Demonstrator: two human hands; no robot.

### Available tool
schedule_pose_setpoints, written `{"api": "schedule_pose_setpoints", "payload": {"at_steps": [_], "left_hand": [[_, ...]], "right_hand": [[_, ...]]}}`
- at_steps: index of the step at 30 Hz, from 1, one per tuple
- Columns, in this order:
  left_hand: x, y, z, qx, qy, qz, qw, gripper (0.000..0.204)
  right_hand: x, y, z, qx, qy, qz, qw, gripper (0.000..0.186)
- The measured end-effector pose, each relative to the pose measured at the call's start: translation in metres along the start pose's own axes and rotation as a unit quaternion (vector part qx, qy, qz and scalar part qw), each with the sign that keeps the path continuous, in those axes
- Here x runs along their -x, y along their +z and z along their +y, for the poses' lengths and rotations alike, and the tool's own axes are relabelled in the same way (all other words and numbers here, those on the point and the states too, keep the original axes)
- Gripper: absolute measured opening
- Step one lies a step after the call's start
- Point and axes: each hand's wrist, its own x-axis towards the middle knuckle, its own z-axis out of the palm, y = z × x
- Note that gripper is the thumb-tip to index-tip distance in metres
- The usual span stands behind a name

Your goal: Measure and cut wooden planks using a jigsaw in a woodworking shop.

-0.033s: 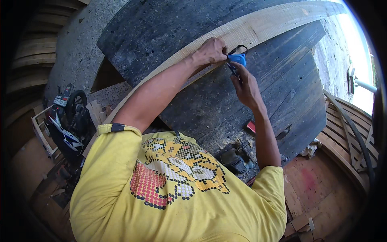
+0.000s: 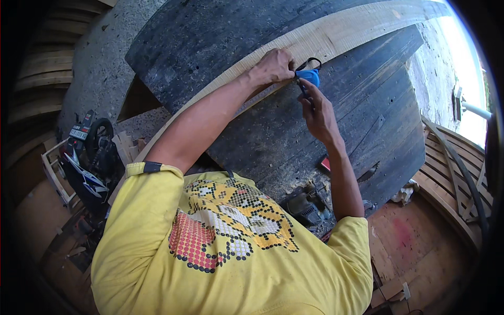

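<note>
Closely | left hand [image 2: 276, 65], tape measure [image 2: 308, 77], right hand [image 2: 319, 115] by plank [image 2: 341, 34] edge | tabletop [image 2: 367, 105] rightward

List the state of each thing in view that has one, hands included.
Left hand: fingers curled, over the plank; hold hidden.
Right hand: fingers bent, at the tape measure; firmness of grip unclear.
Blue tape measure: between the hands; blade extension unclear.
Black strap: looped.
Pale plank: lying across the dark table.
Dark table: scuffed, dusty.
Power tool: set down, unheld; on or off unclear.
</note>
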Motion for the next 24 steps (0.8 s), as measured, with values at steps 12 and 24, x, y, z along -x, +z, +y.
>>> {"api": "schedule_pose_setpoints", "payload": {"at_steps": [12, 24], "left_hand": [[0.001, 0.003, -0.001, -0.005, -0.014, 0.016, 1.0, 0.015], [0.01, 0.008, 0.003, -0.035, 0.004, 0.065, 0.997, 0.017]], "right_hand": [[0.01, 0.081, 0.044, -0.16, 0.021, 0.109, 0.981, 0.021], [-0.01, 0.107, 0.059, -0.115, -0.057, 0.275, 0.953, 0.014]]}}
